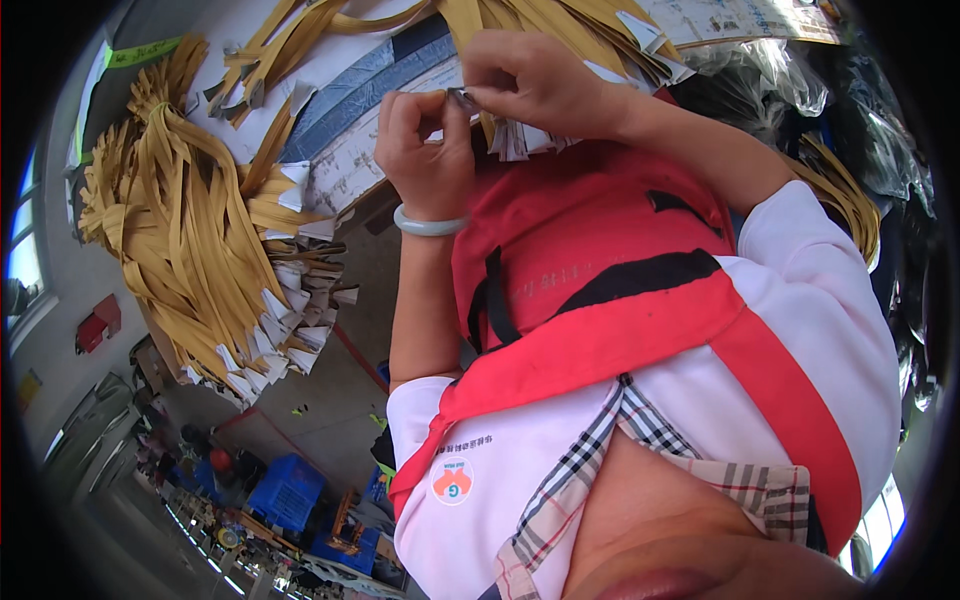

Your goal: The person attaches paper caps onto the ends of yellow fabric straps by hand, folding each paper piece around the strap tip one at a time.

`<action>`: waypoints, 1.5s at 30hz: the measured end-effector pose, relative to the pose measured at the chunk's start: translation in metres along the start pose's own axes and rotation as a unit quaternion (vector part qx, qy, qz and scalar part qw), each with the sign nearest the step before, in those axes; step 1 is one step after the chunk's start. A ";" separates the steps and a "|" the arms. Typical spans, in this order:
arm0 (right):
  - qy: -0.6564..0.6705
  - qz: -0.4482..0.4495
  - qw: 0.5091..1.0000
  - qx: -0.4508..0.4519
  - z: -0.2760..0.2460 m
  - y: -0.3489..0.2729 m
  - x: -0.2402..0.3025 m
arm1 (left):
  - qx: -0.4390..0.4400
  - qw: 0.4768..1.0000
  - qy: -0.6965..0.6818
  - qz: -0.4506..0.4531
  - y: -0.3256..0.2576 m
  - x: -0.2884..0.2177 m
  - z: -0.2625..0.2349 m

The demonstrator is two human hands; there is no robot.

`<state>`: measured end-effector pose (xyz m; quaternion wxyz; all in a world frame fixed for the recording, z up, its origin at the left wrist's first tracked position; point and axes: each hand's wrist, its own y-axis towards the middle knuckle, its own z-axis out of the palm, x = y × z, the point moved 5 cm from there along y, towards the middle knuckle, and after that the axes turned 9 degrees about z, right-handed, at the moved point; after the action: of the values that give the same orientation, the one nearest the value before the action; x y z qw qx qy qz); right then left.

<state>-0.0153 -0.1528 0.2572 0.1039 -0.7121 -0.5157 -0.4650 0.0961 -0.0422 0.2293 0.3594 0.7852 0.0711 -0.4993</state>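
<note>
My left hand and my right hand meet at the table's near edge, fingertips pinched together. Between them is a small dark, shiny piece, too small to name; both hands close on it. A pale bangle circles my left wrist. Mustard-yellow tapes with whitish ends lie on the table just beyond my right hand. Some of their pale ends hang below that hand. To the left, a thick bundle of the same yellow tapes drapes over the table's edge.
The white, scuffed table bears a blue strip. Clear plastic-wrapped dark goods and more yellow tapes are at the right. A red apron covers my front. Blue crates stand on the floor at lower left.
</note>
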 end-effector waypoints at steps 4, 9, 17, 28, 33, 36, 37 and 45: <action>-0.075 -0.057 0.990 -0.106 0.009 -0.003 0.004 | -0.046 0.998 0.030 0.034 0.000 0.000 0.007; 0.030 -0.063 0.994 -0.083 -0.003 -0.011 -0.015 | -0.002 0.911 -0.360 -0.199 0.004 -0.016 -0.012; 0.298 0.150 0.943 0.020 0.008 -0.011 -0.020 | 0.043 0.984 -0.168 -0.043 0.004 0.004 -0.012; 0.274 0.194 0.942 0.032 0.006 -0.011 -0.043 | 0.038 0.997 -0.060 0.011 -0.002 -0.002 -0.009; 0.214 0.289 0.931 -0.063 -0.034 -0.012 -0.067 | -0.235 0.956 -0.169 -0.046 0.023 0.017 -0.105; 0.165 0.307 0.937 -0.034 -0.049 -0.025 -0.068 | -0.371 0.921 -0.115 -0.023 0.031 0.023 -0.172; 0.155 0.311 0.938 -0.012 -0.048 -0.030 -0.071 | -0.318 0.947 -0.038 -0.025 0.030 0.024 -0.167; 0.074 0.205 0.975 0.037 -0.020 -0.029 -0.048 | 0.302 0.891 0.273 0.201 -0.029 -0.018 0.045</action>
<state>-0.0526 -0.1832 0.2215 0.2610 -0.7620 -0.3668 -0.4654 0.0410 -0.0450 0.2192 0.1641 0.9587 -0.1471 -0.1795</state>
